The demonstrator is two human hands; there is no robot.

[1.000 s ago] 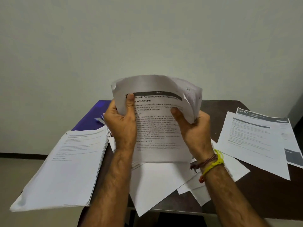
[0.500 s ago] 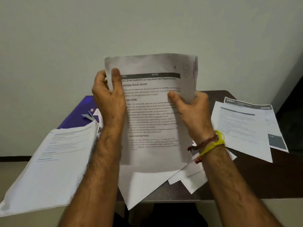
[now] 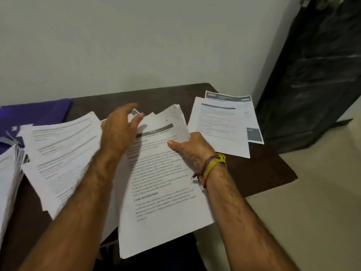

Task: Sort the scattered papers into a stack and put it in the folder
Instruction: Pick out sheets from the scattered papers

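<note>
A thick stack of printed papers (image 3: 162, 182) lies tilted at the table's front, its lower end hanging past the edge. My right hand (image 3: 188, 148) grips the stack's right edge, thumb on the top sheet. My left hand (image 3: 121, 132) reaches over the stack's upper left corner with fingers loosely extended, touching the sheets there. A second, blurred pile of papers (image 3: 58, 153) fans out to the left. The purple folder (image 3: 37, 112) lies at the far left, partly under that pile. Two loose printed sheets (image 3: 222, 126) lie overlapped at the right.
The dark brown table (image 3: 263, 169) stands against a pale wall. More sheets (image 3: 7, 182) hang off its left edge. A black cabinet-like object (image 3: 316, 75) stands on the floor to the right, close to the table's corner.
The stack has come down from upright in front of me to lying on the table. My left hand released the stack's left edge and moved to its top corner.
</note>
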